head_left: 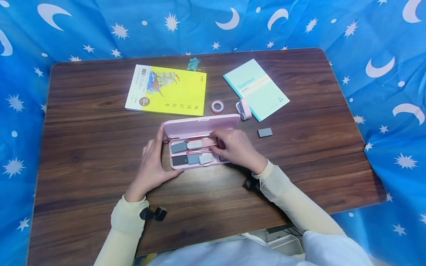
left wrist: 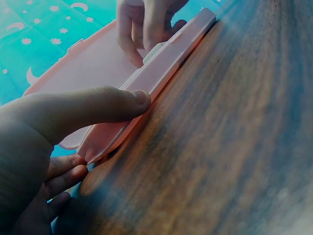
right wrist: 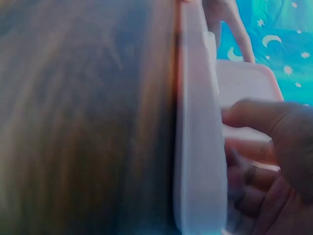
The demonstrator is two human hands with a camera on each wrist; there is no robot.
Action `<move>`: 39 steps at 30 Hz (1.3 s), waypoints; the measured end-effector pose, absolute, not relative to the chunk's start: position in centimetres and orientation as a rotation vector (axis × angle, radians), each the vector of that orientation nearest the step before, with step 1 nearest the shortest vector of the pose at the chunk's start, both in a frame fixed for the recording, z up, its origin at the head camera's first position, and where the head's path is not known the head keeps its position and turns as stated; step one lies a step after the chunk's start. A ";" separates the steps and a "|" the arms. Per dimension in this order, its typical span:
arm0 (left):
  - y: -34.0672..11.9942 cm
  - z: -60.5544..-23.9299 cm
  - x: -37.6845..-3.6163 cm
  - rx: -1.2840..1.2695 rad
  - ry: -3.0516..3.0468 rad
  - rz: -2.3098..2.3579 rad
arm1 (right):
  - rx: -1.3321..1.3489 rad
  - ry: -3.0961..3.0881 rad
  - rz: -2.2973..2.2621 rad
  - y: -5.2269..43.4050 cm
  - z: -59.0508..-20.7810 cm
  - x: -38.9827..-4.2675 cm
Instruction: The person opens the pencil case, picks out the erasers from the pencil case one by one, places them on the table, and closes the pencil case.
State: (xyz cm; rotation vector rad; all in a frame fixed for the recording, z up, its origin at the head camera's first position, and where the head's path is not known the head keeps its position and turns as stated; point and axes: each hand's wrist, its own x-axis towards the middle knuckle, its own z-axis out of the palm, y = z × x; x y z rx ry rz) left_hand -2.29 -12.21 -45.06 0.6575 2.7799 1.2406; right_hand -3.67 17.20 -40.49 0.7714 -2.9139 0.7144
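Note:
A pink pencil case lies with its lid raised at the back. Inside are a grey-green eraser, a white eraser, a pink eraser, a red pen, and along the front a dark block, a blue-grey block and another white eraser. My left hand grips the case's left end, its thumb on the front wall. Reaching into the right part, my right hand pinches the pink eraser between thumb and index finger; its other fingers are partly hidden.
Behind the case lie a yellow book, a tape roll, a pink stapler-like item and a green notebook. A grey eraser is to the right. A teal clip-like piece lies by the far edge.

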 end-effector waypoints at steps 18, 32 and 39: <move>-12.0 -44.9 -2.2 0.658 2.773 1.266 | 0.683 -2.740 0.876 22.0 -38.4 -2.6; -12.2 -44.8 -2.3 0.646 2.771 1.264 | 0.525 -2.994 0.562 26.9 -40.1 -3.8; -12.0 -45.0 -2.2 0.650 2.772 1.279 | 0.542 -3.029 0.550 26.9 -40.3 -4.3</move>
